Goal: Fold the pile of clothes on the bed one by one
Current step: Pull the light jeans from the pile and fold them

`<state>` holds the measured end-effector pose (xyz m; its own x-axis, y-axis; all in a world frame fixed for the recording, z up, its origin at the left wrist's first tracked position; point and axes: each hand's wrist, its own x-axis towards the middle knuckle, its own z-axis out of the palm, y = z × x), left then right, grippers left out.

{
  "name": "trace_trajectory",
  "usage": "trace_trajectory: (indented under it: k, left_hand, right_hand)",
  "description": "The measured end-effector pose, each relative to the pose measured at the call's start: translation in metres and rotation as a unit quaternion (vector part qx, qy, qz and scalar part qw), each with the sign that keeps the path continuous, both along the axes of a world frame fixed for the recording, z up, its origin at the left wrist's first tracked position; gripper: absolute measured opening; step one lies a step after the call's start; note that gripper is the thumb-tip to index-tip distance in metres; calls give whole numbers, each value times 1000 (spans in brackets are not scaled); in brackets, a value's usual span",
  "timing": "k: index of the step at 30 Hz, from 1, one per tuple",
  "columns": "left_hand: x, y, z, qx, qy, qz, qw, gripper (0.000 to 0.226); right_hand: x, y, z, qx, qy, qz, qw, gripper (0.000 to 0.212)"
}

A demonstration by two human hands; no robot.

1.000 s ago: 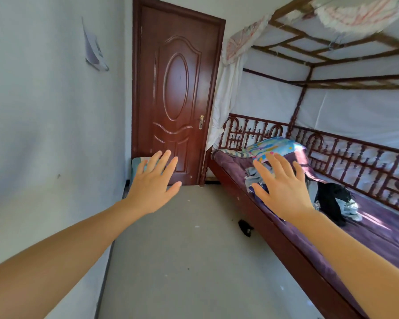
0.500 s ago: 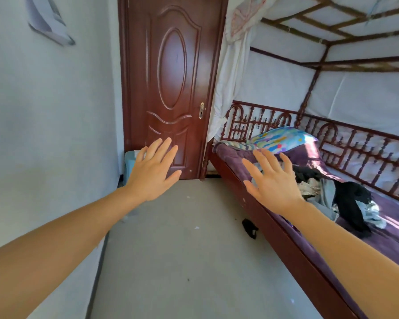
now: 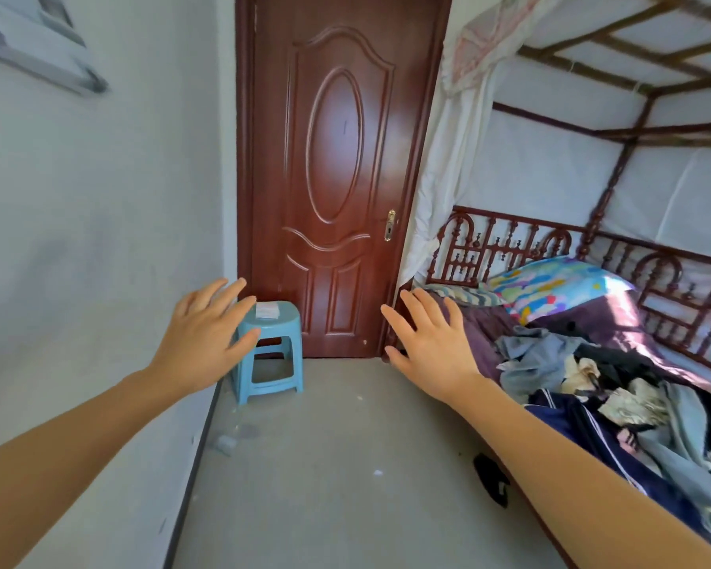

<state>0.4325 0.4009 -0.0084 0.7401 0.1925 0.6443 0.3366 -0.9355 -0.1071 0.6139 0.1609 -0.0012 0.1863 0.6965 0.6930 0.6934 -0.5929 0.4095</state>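
Narrow bedroom: pale walls, grey floor [image 3: 325, 466], dark red door [image 3: 337, 178] at the far end, light blue plastic stool [image 3: 269, 342] beside it. Carved wooden bed [image 3: 510, 248] along the right side, white netting above, purple sheet, colourful pillow [image 3: 559, 285] at the head.

Pile of clothes [image 3: 616, 396] lies loose on the near half of the bed, below the pillow: grey-blue garment on the far side, black pieces in the middle, navy item with white stripes [image 3: 583, 429] nearest the bed edge, some pale crumpled fabric in between. All tangled, nothing folded yet.

Left hand [image 3: 206, 338] is raised over the floor, palm down, fingers spread, empty. Right hand [image 3: 432, 347] same, spread and empty, near the bed's corner, well short of the pile.

Handling, judged: soft, light, limp fabric, no stiffness, not fragile; pieces likely drag each other when one is pulled. Best to pinch one top garment at a free edge, collar or shoulders with both hands, lift it clear and shake it out before laying flat. The navy striped piece looks smoother, possibly slippery. Garment types mostly cannot be told.
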Motion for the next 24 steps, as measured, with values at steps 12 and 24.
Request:
trace_trajectory:
  k: [12,24]
  left_hand:
    - [182,150,-22,-122,-10,-56,991,83]
    - [383,261,10,-30,21,-88,995,63]
  right_hand:
    - [142,120,-17,-58,-20,-41,997,61]
    - [350,214,-3,-5,3,-64,998,56]
